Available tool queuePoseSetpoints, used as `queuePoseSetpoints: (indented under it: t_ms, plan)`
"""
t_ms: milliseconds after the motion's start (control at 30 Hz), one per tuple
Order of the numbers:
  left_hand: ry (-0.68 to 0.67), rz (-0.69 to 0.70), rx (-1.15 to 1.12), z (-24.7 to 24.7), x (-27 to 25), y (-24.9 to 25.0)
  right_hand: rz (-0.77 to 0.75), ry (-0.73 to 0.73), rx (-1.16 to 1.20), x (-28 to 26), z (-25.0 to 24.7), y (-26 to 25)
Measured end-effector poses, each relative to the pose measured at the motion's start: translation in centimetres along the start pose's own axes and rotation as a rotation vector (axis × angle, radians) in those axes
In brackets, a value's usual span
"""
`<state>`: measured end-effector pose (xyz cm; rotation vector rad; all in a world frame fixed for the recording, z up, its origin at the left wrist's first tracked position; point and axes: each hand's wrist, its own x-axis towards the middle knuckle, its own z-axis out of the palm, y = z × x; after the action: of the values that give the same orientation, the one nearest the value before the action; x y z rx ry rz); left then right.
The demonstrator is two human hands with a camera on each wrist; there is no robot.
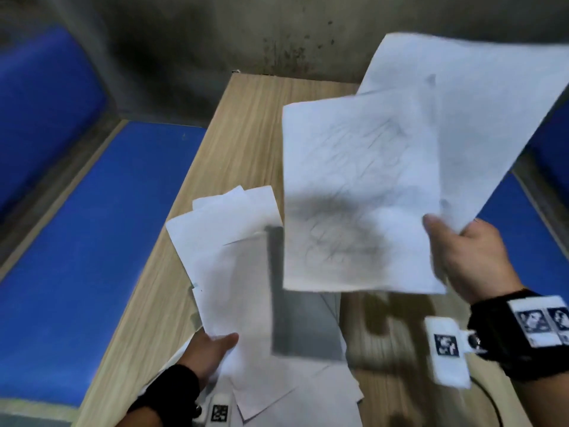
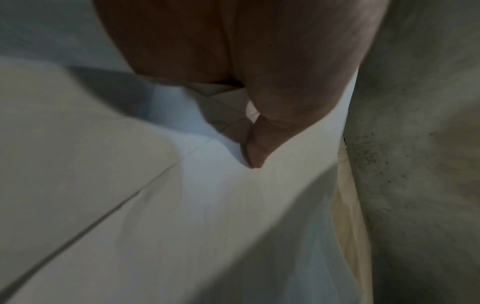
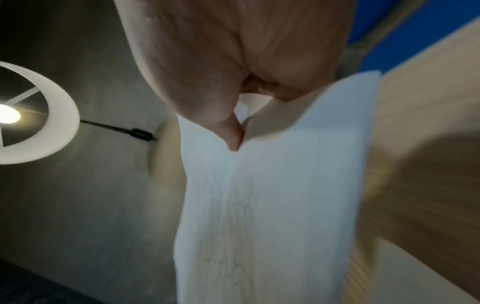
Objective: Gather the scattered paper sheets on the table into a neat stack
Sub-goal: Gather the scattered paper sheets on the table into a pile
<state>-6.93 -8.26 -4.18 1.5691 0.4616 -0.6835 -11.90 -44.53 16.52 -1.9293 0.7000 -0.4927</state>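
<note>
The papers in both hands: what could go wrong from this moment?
1. The right hand pinches two fanned sheets by one edge only; one may slip out and fall.
2. The left hand holds an uneven bundle at its bottom corner, so merging now may bend corners.
3. Loose sheets on the table could be pushed off its near edge.

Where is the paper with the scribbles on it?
In the head view, the scribbled sheet is up in the air over the table, pinched by the right hand.
</note>
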Motion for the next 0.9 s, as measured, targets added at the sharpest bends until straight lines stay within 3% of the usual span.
queuePoseSetpoints:
  t_ms: [167,233,300,367,467,533,633,700,766,800,900]
  plan:
    - [-0.055,-0.119,-0.091,0.5,-1.1,1.7,0.254,-0.286,-0.032,-6.9,5.3,6.3]
    - [-0.125,-0.157,-0.252,1.0,-2.6,3.0,0.381,-0.358,-0.043,-9.0,7.3,9.8]
    - [-0.174,-0.156,-0.393,1.5,-4.2,4.2,0.498,-0.441,-0.087,-10.4,8.8,12.5]
    - [-0.185,-0.114,-0.356,2.3,-5.2,4.9,0.596,-0.546,-0.108,-10.9,9.4,14.1]
    - [-0.14,-0.127,-0.223,2.2,-4.8,4.0,0.546,-0.783,-0.23,-10.8,9.3,13.1]
    - [-0.097,-0.113,-0.104,2.3,-4.5,3.5,0.507,-0.867,-0.296,-10.5,9.0,12.1]
    - [-0.055,-0.071,-0.014,1.6,-4.5,3.9,0.537,-0.808,-0.379,-9.7,8.6,12.4]
    - [-0.073,0.038,-0.044,1.0,-5.5,5.5,0.602,-0.601,-0.195,-9.2,8.4,12.9]
    - [-0.043,0.147,-0.113,-0.5,-6.6,7.5,0.483,-0.455,-0.096,-9.6,8.4,12.9]
    - [0.005,0.197,-0.163,-2.0,-7.0,8.8,0.361,-0.461,-0.175,-10.1,8.7,12.8]
    - [0.148,0.362,-0.198,-6.5,-8.8,13.4,-0.106,-0.684,-0.499,-12.1,10.9,12.6]
